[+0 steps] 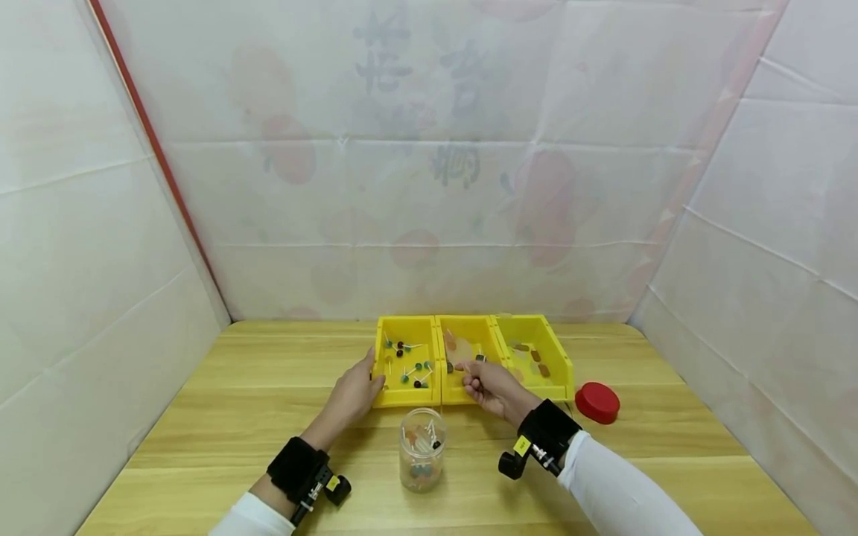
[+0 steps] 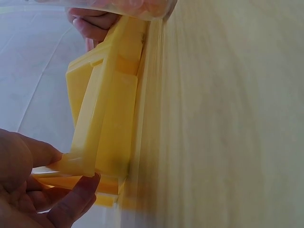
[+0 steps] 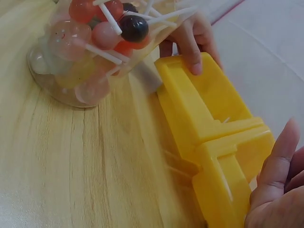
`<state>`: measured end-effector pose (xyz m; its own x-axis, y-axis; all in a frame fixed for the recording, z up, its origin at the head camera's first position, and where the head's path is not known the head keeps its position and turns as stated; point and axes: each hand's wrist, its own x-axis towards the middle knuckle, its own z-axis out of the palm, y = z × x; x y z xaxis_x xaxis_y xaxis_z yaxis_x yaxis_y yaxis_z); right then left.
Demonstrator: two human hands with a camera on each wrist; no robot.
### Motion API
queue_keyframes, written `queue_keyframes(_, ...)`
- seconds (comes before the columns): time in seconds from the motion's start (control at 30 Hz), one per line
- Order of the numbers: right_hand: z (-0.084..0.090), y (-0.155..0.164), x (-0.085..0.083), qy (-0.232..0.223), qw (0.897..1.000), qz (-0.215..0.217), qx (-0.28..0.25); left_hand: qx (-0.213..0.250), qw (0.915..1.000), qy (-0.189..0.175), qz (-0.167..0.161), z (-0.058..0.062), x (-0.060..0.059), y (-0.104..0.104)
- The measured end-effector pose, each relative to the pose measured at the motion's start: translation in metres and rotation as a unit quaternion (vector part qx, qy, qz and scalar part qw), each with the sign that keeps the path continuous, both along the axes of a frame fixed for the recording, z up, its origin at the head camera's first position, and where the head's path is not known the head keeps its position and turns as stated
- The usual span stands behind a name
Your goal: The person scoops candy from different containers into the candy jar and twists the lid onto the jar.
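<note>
Steadying the left yellow bin (image 1: 407,362) on the worktop (image 1: 221,402), the left hand (image 1: 354,394) grips its near corner. Right hand (image 1: 489,385) hovers over the middle bin (image 1: 469,357), fingers curled, contents unclear. Release low, keeping clear of the lollipop jar (image 1: 421,449).

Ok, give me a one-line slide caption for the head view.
Left hand grips the left yellow bin; right hand over the middle bin, behind a lollipop jar.

White sheeted walls (image 1: 429,149) enclose a wooden table (image 1: 234,402).
</note>
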<state>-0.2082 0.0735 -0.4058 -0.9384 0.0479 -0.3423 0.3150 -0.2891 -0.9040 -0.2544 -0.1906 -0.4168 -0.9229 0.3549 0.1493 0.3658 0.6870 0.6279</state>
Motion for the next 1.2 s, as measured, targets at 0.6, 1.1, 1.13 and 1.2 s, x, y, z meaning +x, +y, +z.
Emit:
queue_keyframes(0.6, -0.002, -0.001, 0.014, 0.023, 0.999, 0.006, -0.027, 0.006, 1.0, -0.005, -0.002, -0.001, -0.002, -0.001)
queue_keyframes(1.1, -0.003, 0.018, 0.034, 0.054, 0.997, -0.019, -0.042, 0.008, 0.9999, 0.004, -0.008, -0.002, -0.004, 0.001)
queue_keyframes(1.13, -0.003, 0.02, 0.036, 0.056, 0.997, -0.02, -0.043, 0.009, 0.9999, 0.002, -0.011, -0.002, -0.004, 0.001)
queue_keyframes(1.2, -0.002, 0.022, 0.04, 0.058, 0.997, -0.019, -0.041, 0.011, 0.9998, -0.005, -0.018, -0.002, -0.003, -0.001)
